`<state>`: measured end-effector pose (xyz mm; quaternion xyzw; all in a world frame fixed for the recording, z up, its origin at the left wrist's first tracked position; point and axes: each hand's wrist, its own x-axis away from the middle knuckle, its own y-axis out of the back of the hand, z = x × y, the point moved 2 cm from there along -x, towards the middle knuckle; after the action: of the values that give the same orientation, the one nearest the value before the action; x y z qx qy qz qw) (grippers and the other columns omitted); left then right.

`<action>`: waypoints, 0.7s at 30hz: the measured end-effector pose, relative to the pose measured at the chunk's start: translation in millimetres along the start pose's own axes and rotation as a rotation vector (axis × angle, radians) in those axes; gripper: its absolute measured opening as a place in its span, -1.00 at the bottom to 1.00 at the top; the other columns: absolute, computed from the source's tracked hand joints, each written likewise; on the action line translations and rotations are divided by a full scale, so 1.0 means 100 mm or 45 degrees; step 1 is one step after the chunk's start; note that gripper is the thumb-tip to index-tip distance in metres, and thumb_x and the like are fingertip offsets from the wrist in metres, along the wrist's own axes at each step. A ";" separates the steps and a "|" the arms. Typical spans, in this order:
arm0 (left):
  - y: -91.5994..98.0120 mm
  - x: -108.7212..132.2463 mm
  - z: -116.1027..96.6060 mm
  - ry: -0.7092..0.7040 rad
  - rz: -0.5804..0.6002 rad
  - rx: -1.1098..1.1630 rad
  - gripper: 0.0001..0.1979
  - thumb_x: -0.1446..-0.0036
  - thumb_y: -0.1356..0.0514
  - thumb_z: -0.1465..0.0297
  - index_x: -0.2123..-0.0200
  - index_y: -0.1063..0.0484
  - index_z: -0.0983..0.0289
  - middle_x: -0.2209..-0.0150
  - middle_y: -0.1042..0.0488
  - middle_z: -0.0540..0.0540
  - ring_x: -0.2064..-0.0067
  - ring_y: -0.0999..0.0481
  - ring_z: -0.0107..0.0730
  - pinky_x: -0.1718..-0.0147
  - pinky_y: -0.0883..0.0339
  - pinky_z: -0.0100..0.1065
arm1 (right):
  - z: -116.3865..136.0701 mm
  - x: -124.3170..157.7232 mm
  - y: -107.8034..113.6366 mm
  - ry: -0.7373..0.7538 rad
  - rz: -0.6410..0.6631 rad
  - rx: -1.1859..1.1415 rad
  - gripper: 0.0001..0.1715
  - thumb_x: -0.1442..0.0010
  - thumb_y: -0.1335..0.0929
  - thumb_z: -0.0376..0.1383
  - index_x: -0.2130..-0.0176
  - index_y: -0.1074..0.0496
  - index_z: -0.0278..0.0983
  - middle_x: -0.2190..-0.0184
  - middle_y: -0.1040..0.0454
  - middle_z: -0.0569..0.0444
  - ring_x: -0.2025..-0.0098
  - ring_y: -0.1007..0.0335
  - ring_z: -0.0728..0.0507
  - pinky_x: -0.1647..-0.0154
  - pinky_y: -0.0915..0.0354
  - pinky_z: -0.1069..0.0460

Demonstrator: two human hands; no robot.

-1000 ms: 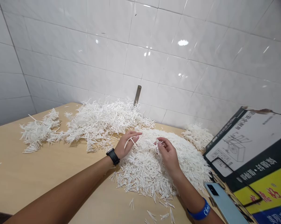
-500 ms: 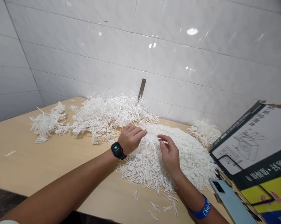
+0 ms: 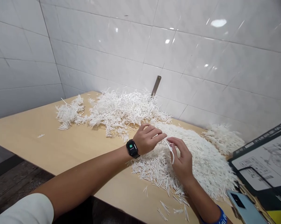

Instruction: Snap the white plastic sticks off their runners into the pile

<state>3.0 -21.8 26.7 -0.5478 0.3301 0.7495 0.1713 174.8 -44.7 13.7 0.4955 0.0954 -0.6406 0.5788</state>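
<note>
**One strand pinched up over the heap**

We have a thin white plastic strand in the right hand, thumb and fingertips apparently closed on it, just above the big heap on the right of the table. The left hand sits at the heap's left edge, its fingers loosely curled and their tips just beside the strand; we can see nothing held there. The step in hand looks like teasing single strands out by fingertip. The strand's lower end seems clear of the heap, so we judge the next move calls for a steady pinch, with no drag against its neighbours.

Around us, a looser pile lies on the far side of the table, with a clump to its left and another clump far right by the tiled wall. Stray strands dot the near edge. A phone and a printed board crowd the right, close to the right forearm, and are all that stands in the way.
</note>
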 end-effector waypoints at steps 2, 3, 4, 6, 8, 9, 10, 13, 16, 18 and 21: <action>0.01 0.00 0.00 0.008 -0.009 -0.006 -0.82 -0.18 -0.11 0.50 0.19 -0.42 0.17 0.31 -0.58 -0.05 0.26 -0.46 -0.45 0.07 -0.11 -0.28 | -0.02 0.00 0.00 0.014 0.002 0.022 -0.78 -0.27 -0.23 -0.34 0.13 -0.42 -0.21 0.15 -0.45 -0.03 0.07 -0.36 -0.19 0.02 -0.29 -0.15; 0.01 -0.01 0.00 0.009 -0.014 -0.007 -0.83 -0.18 -0.12 0.50 0.19 -0.42 0.17 0.31 -0.58 -0.05 0.26 -0.46 -0.45 0.07 -0.11 -0.28 | -0.02 0.01 0.01 0.028 0.011 0.033 -0.78 -0.27 -0.24 -0.34 0.12 -0.41 -0.21 0.14 -0.45 -0.03 0.06 -0.36 -0.19 0.01 -0.29 -0.16; 0.01 -0.01 0.00 0.009 -0.017 -0.006 -0.83 -0.18 -0.12 0.49 0.19 -0.42 0.17 0.30 -0.58 -0.05 0.26 -0.46 -0.45 0.06 -0.11 -0.28 | -0.03 0.01 0.01 0.047 0.022 0.043 -0.77 -0.26 -0.25 -0.35 0.10 -0.40 -0.21 0.13 -0.45 -0.03 0.05 -0.35 -0.20 0.01 -0.28 -0.16; 0.02 -0.01 0.00 0.010 -0.018 -0.002 -0.85 -0.18 -0.14 0.48 0.19 -0.42 0.18 0.30 -0.58 -0.05 0.27 -0.46 -0.45 0.06 -0.11 -0.27 | -0.03 0.01 0.01 0.104 0.044 0.068 -0.71 -0.22 -0.28 -0.35 0.04 -0.37 -0.21 0.10 -0.43 -0.04 0.03 -0.34 -0.21 0.00 -0.28 -0.17; 0.03 -0.01 -0.01 0.013 -0.013 0.000 -0.86 -0.18 -0.14 0.46 0.19 -0.42 0.17 0.30 -0.58 -0.05 0.26 -0.46 -0.45 0.05 -0.10 -0.26 | -0.01 0.01 0.00 0.183 0.044 0.099 -0.61 -0.17 -0.33 -0.34 -0.03 -0.33 -0.20 0.07 -0.42 -0.06 0.01 -0.32 -0.23 -0.01 -0.28 -0.19; 0.04 -0.02 -0.01 0.015 -0.012 -0.001 -0.86 -0.18 -0.14 0.46 0.19 -0.42 0.17 0.30 -0.58 -0.05 0.25 -0.46 -0.44 0.04 -0.10 -0.26 | 0.01 0.01 0.01 0.225 0.031 0.120 -0.55 -0.15 -0.35 -0.34 -0.05 -0.31 -0.20 0.05 -0.41 -0.07 0.00 -0.32 -0.24 -0.01 -0.27 -0.20; 0.04 -0.02 -0.02 0.015 -0.014 -0.002 -0.86 -0.18 -0.15 0.45 0.19 -0.42 0.17 0.30 -0.58 -0.05 0.25 -0.47 -0.44 0.04 -0.10 -0.26 | 0.02 0.00 0.01 0.265 0.015 0.145 -0.51 -0.13 -0.36 -0.34 -0.07 -0.29 -0.20 0.04 -0.40 -0.08 -0.02 -0.30 -0.26 -0.03 -0.26 -0.21; 0.04 -0.02 -0.03 0.024 -0.019 -0.001 -0.86 -0.18 -0.14 0.46 0.19 -0.42 0.18 0.28 -0.59 -0.04 0.24 -0.47 -0.45 0.02 -0.10 -0.26 | 0.07 -0.01 0.01 0.324 -0.027 0.230 -0.45 -0.12 -0.37 -0.36 -0.11 -0.27 -0.18 -0.02 -0.37 -0.10 -0.07 -0.27 -0.28 -0.07 -0.23 -0.25; 0.04 -0.03 -0.04 0.043 -0.010 0.000 -0.86 -0.19 -0.13 0.46 0.19 -0.42 0.18 0.27 -0.59 -0.04 0.23 -0.47 -0.45 0.00 -0.09 -0.26 | 0.08 -0.02 0.00 0.352 -0.032 0.294 -0.43 -0.13 -0.37 -0.37 -0.13 -0.26 -0.18 -0.06 -0.35 -0.12 -0.10 -0.25 -0.29 -0.09 -0.21 -0.27; 0.04 -0.03 -0.05 0.041 -0.018 0.002 -0.86 -0.19 -0.13 0.47 0.19 -0.42 0.18 0.27 -0.59 -0.05 0.24 -0.47 -0.46 -0.01 -0.09 -0.26 | 0.08 -0.02 0.00 0.370 -0.016 0.296 -0.43 -0.13 -0.37 -0.38 -0.13 -0.26 -0.17 -0.07 -0.35 -0.12 -0.11 -0.25 -0.30 -0.10 -0.21 -0.28; 0.05 -0.04 -0.06 0.028 -0.030 0.004 -0.85 -0.18 -0.14 0.47 0.18 -0.41 0.18 0.28 -0.58 -0.06 0.24 -0.47 -0.47 -0.01 -0.10 -0.27 | 0.07 -0.02 -0.01 0.375 -0.003 0.267 -0.42 -0.13 -0.36 -0.39 -0.13 -0.27 -0.17 -0.06 -0.36 -0.11 -0.11 -0.26 -0.29 -0.10 -0.21 -0.28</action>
<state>5.4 -29.4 30.5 -0.5597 0.3266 0.7407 0.1774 169.9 -48.2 17.9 0.6415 0.1125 -0.5681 0.5030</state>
